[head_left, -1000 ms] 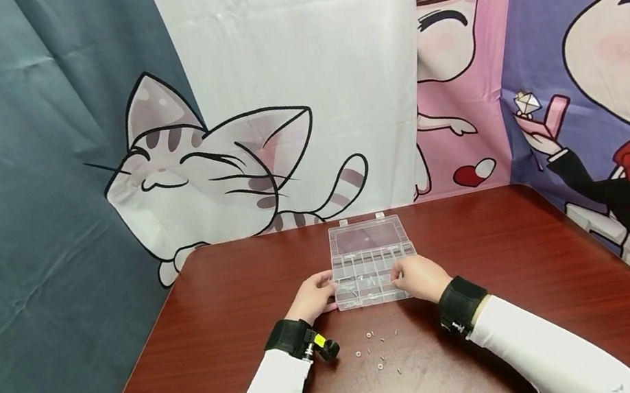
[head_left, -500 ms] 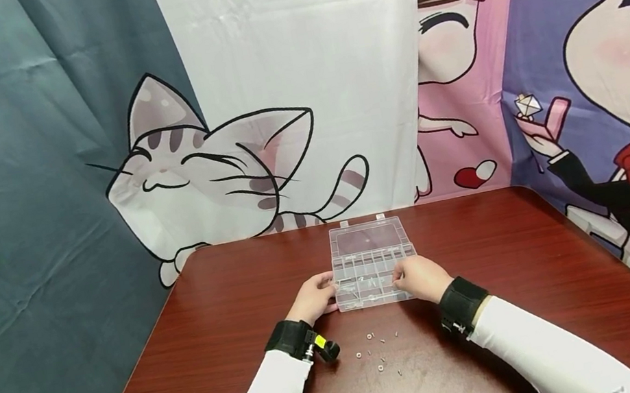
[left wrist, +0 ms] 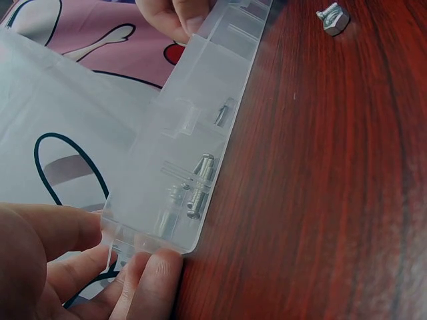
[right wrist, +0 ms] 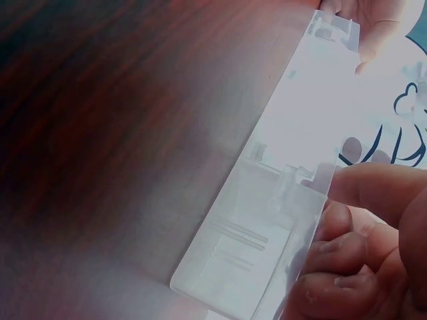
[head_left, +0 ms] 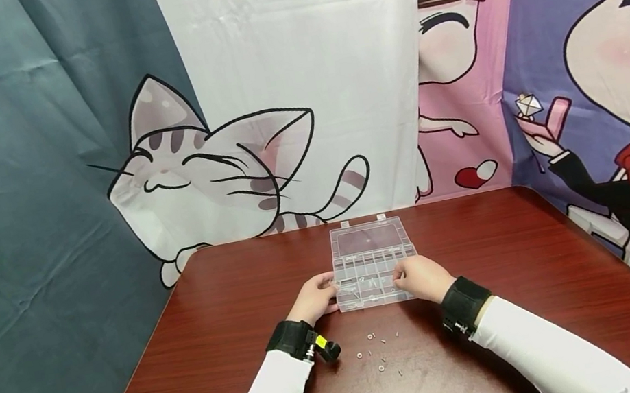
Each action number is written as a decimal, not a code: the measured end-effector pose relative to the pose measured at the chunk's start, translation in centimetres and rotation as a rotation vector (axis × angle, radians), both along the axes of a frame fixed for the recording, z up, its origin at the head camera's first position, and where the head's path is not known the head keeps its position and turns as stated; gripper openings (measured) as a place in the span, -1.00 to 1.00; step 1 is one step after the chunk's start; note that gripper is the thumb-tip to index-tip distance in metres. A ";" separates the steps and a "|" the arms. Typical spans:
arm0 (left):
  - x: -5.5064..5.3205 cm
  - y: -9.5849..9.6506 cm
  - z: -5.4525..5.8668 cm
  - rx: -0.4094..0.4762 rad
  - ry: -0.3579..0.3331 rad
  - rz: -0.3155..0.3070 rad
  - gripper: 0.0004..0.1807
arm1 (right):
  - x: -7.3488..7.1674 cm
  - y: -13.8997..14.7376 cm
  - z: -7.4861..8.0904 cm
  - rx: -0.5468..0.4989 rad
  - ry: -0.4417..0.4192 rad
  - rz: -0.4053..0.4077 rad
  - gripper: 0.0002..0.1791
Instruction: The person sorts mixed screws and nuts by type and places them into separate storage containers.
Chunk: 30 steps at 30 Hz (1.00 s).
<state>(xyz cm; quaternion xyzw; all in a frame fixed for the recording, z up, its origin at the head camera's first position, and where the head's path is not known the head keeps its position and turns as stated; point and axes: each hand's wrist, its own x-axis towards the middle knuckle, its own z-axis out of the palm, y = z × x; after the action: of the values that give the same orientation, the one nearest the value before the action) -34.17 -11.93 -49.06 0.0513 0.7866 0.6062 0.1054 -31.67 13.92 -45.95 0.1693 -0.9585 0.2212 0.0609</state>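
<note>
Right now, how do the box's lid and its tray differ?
The lid is one undivided panel; the tray is split into compartments. The lid is open at the back; the tray sits in front. The tray holds metal screws; the lid shows none. Both are clear plastic.

Red-brown wood-grain table; behind, wrinkled cartoon-print cloth, teal, white, pink.

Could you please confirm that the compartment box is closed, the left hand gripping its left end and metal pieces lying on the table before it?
No: the head view shows the box open, its lid folded back. The left hand grips the box's left end, and metal pieces lie on the table before it.
</note>
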 end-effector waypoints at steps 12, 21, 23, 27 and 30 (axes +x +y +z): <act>-0.1 0.2 0.1 -0.009 0.007 -0.005 -0.51 | 2.2 -2.6 1.0 0.040 0.110 0.130 -0.91; 0.0 0.2 0.1 -0.006 0.016 0.003 -0.51 | 4.6 -5.3 1.3 0.177 0.089 0.410 -0.97; 0.0 0.1 0.1 -0.012 0.011 0.003 -0.50 | 5.0 -5.7 1.1 0.211 0.094 0.439 -0.96; 0.1 0.0 0.1 -0.022 0.007 -0.001 -0.49 | 5.5 -6.1 0.9 0.256 0.100 0.460 -0.95; 0.1 -0.1 0.2 -0.024 0.011 -0.004 -0.49 | 5.6 -6.3 0.8 0.263 0.087 0.467 -0.94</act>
<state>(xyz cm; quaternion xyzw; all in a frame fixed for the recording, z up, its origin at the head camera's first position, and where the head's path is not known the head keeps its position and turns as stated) -34.07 -12.04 -48.88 0.0548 0.7942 0.5964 0.1029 -26.08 7.60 -45.17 0.4015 -0.9105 0.0954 0.0271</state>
